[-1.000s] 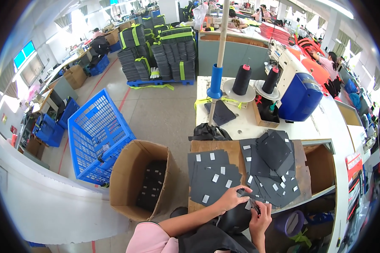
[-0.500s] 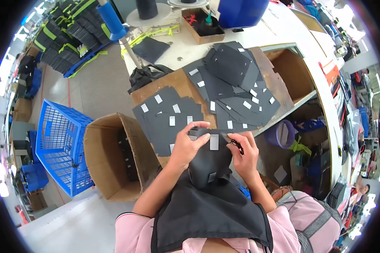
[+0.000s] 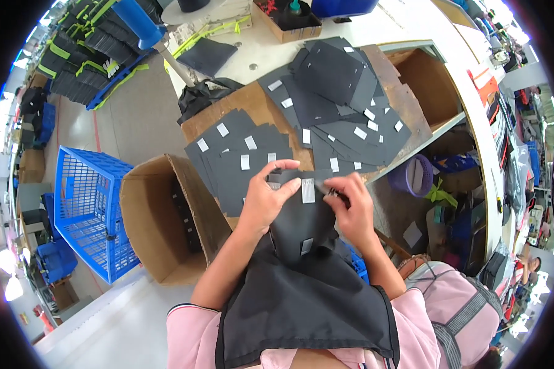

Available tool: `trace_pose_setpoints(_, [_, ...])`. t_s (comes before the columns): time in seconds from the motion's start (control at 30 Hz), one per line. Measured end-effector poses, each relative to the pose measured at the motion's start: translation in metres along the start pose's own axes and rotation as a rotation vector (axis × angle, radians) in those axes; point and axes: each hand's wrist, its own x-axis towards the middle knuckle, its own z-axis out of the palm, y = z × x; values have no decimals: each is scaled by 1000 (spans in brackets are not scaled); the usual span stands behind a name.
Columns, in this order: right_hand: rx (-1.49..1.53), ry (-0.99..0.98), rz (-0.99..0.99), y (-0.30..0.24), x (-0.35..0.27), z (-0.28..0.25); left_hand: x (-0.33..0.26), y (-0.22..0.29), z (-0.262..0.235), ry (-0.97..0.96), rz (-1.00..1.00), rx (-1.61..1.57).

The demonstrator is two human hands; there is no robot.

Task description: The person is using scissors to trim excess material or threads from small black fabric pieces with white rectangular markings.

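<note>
Largest first: white tabletop (image 3: 381,27), with a brown board (image 3: 264,111) on its near part. Left of it on the floor, blue mesh crate (image 3: 80,203), then an open carton (image 3: 151,227) near the left forearm; carton limits elbow room that side.

Board carries two loose spreads of flat dark panels: right spread (image 3: 338,114) deeper and messier, left spread (image 3: 221,178) smaller. Both just beyond the hands, overlapping, so edges could snag. Purple bin (image 3: 412,175) under the tabletop, off to the right, not in the way.

Work piece: black panel (image 3: 289,218), held up between the hands, off the board, lower part bent in a curve above the black apron (image 3: 301,313). Looks light, thin, bendy but springy; smooth face, probably a bit slippery, not fragile. Best grip I'd say: upper edge near a corner, thumb on face, clear of the labels.

Left hand (image 3: 266,200) does that: pinching the upper left. Right hand (image 3: 351,209) curled round a small dark tool (image 3: 344,200), blurred; can't tell if its tip touches the panel.

Smallest: white label (image 3: 308,192) near the panel's top edge, another lower down.
</note>
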Motion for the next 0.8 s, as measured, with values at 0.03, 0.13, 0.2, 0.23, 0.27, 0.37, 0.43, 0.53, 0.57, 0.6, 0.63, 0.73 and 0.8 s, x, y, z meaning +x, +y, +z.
trace_pose_setpoints(0.03, [151, 49, 103, 7, 2, 4, -1, 5, -1, 18, -9, -49])
trace_pose_setpoints(0.13, [687, -94, 608, 11, -16, -6, -11, -2, -11, 42, -29, -121])
trace_pose_setpoints(0.2, [820, -284, 787, 25, -40, -6, -4, -12, -8, -46, -42, -133])
trace_pose_setpoints(0.23, [833, -297, 881, 19, -47, -5, -4, -9, -8, -72, -89, -38])
trace_pose_setpoints(0.27, [909, -201, 897, 8, -49, 0, -5, -12, -10, -127, -19, 9])
trace_pose_setpoints(0.37, [1008, -27, 854, -11, -44, 5, -16, -12, -26, -314, -142, -151])
trace_pose_setpoints(0.43, [1032, 41, 798, -13, -41, 9, -26, -21, -42, -310, -59, -46])
trace_pose_setpoints(0.53, [843, 149, 654, -10, -42, 14, -35, -36, -51, -296, -101, -106])
trace_pose_setpoints(0.57, [842, 126, 642, -11, -40, 16, -34, -41, -52, -317, -149, -122])
trace_pose_setpoints(0.6, [770, 105, 594, -14, -37, 18, -36, -34, -46, -320, -118, -62])
trace_pose_setpoints(0.63, [697, 87, 545, -15, -35, 19, -37, -33, -41, -307, -104, -70])
trace_pose_setpoints(0.73, [694, 103, 500, -10, -25, 25, -41, -32, -27, -220, -130, 33])
trace_pose_setpoints(0.8, [752, 130, 514, -12, -19, 28, -32, -38, -28, -205, -133, 28])
